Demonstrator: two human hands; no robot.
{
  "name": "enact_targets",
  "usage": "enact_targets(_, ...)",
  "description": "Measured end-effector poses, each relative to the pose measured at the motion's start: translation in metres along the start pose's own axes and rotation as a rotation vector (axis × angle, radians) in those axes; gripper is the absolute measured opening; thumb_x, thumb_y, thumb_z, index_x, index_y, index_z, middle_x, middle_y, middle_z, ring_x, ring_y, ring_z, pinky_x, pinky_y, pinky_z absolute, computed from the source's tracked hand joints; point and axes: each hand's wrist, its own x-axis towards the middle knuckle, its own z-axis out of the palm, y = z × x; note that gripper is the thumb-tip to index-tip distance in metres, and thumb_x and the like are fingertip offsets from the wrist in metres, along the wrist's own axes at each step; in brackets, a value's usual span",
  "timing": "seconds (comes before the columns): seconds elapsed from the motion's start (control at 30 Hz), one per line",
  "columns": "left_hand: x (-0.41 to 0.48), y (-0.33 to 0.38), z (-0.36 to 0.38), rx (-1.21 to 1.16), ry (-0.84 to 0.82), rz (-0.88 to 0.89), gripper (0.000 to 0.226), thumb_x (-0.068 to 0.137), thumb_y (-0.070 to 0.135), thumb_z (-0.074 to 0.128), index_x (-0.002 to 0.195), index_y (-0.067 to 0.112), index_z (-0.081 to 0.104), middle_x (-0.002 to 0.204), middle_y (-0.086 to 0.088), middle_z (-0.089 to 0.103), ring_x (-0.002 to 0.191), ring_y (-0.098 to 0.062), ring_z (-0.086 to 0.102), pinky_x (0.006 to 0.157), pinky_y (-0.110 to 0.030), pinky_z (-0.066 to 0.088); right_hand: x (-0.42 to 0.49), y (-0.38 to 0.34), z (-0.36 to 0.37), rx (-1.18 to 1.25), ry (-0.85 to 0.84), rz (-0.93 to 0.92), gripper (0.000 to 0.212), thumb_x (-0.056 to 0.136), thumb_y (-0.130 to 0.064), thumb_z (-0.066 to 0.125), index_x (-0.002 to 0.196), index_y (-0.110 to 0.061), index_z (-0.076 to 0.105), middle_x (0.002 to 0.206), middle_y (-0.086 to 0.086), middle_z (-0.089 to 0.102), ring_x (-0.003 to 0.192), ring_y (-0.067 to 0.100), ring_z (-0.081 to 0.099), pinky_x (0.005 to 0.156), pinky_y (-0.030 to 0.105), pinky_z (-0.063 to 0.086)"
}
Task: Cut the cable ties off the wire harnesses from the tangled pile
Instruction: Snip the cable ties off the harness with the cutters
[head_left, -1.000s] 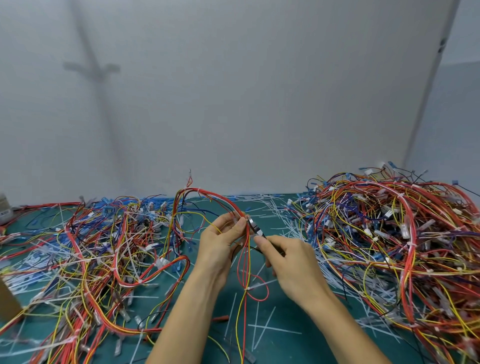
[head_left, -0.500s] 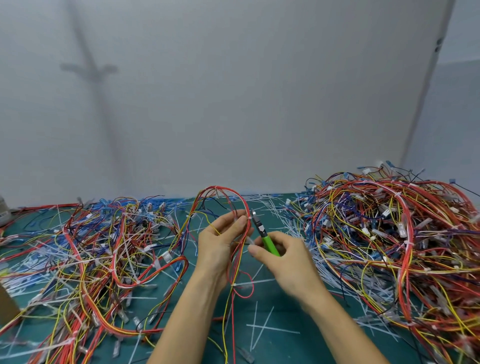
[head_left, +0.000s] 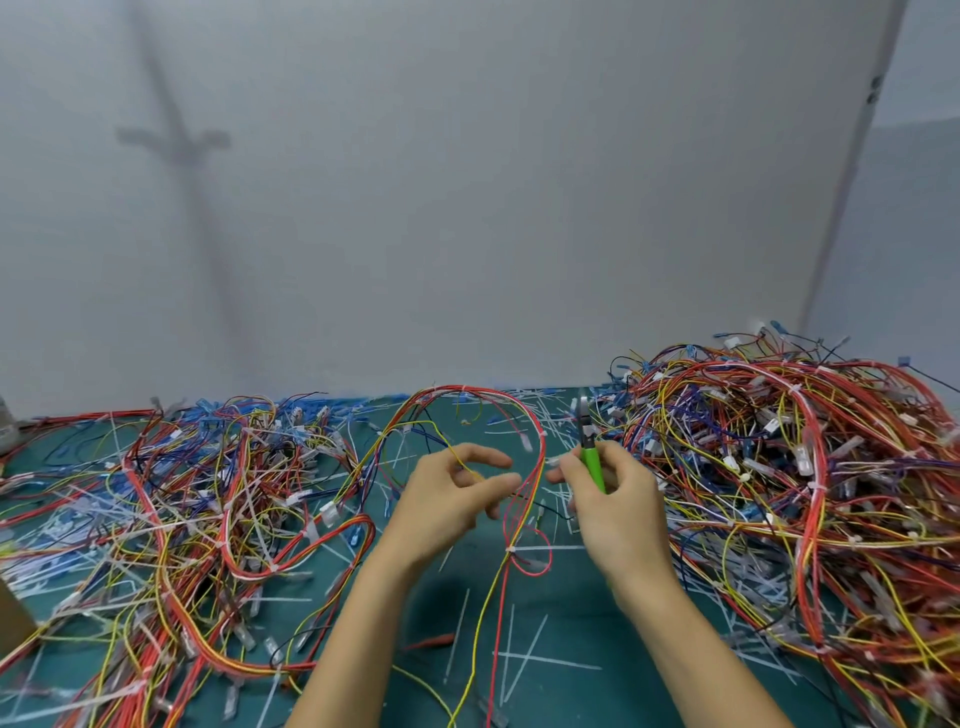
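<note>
A red-and-yellow wire harness arches up between my hands and drops to the green mat. White cable ties sit on it at the upper bend and lower down. My left hand is just left of the harness with thumb and fingers spread; a thin yellow wire lies across them. My right hand is to the right of the harness, shut on green-handled cutters whose jaws point up, clear of the wires.
A big tangled pile of harnesses fills the right side. A flatter spread of wires covers the left. Cut white ties litter the mat. A cardboard corner shows at the left edge. A grey wall stands behind.
My right hand has pulled the cutters away from the harness, to the right and upright. My left hand has loosened from a pinch to spread fingers. The harness loop has shifted right.
</note>
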Motion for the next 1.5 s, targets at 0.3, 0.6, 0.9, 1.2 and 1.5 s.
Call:
enact_targets(0.3, -0.001, -0.011, 0.008, 0.746, 0.631, 0.123, 0.094, 0.067, 0.017, 0.085, 0.142, 0.0, 0.031, 0.137, -0.02, 0.038, 0.124, -0.036, 0.036, 0.106, -0.035, 0.025, 0.003, -0.003, -0.004, 0.074, 0.085, 0.034, 0.017, 0.09, -0.021, 0.06, 0.074, -0.023, 0.063, 0.071, -0.009, 0.071, 0.055, 0.018, 0.048, 0.062, 0.048, 0.049)
enact_targets(0.6, -0.014, 0.02, 0.021, 0.135, -0.323, 0.059, 0.037, 0.085, 0.053, 0.065, 0.074, 0.017, 0.066, 0.072, -0.001, 0.071, 0.069, -0.014, 0.07, 0.058, -0.021, 0.048, 0.003, -0.002, -0.003, 0.08, 0.102, -0.021, 0.019, 0.091, -0.023, 0.061, 0.074, -0.029, 0.061, 0.064, -0.009, 0.067, 0.051, 0.009, 0.047, 0.059, 0.036, 0.041)
enact_targets(0.9, -0.013, 0.002, 0.001, -0.404, -0.669, -0.155, 0.052, 0.077, 0.002, 0.075, 0.121, 0.011, 0.049, 0.097, -0.01, 0.071, 0.083, -0.023, 0.069, 0.075, -0.029, 0.054, 0.006, 0.002, -0.003, 0.105, 0.143, 0.008, 0.019, 0.091, -0.023, 0.061, 0.076, -0.034, 0.063, 0.071, -0.009, 0.07, 0.057, 0.009, 0.053, 0.069, 0.047, 0.05)
enact_targets(1.2, -0.002, -0.004, 0.009, -0.486, -0.134, -0.055, 0.063, 0.064, 0.016, 0.086, 0.115, 0.008, 0.05, 0.086, -0.014, 0.072, 0.081, -0.023, 0.069, 0.078, -0.03, 0.056, 0.003, -0.007, -0.002, 0.265, 0.073, 0.084, 0.013, 0.093, -0.02, 0.061, 0.081, -0.017, 0.062, 0.075, -0.001, 0.073, 0.06, 0.018, 0.051, 0.066, 0.052, 0.048)
enact_targets(1.5, 0.004, -0.004, 0.011, -0.58, 0.173, 0.067, 0.043, 0.071, 0.003, 0.076, 0.107, 0.009, 0.053, 0.083, -0.008, 0.075, 0.074, -0.018, 0.072, 0.068, -0.021, 0.055, -0.005, -0.007, 0.005, 0.206, 0.01, -0.056, 0.01, 0.087, -0.031, 0.067, 0.082, -0.023, 0.063, 0.074, 0.013, 0.068, 0.058, 0.019, 0.054, 0.064, 0.052, 0.051)
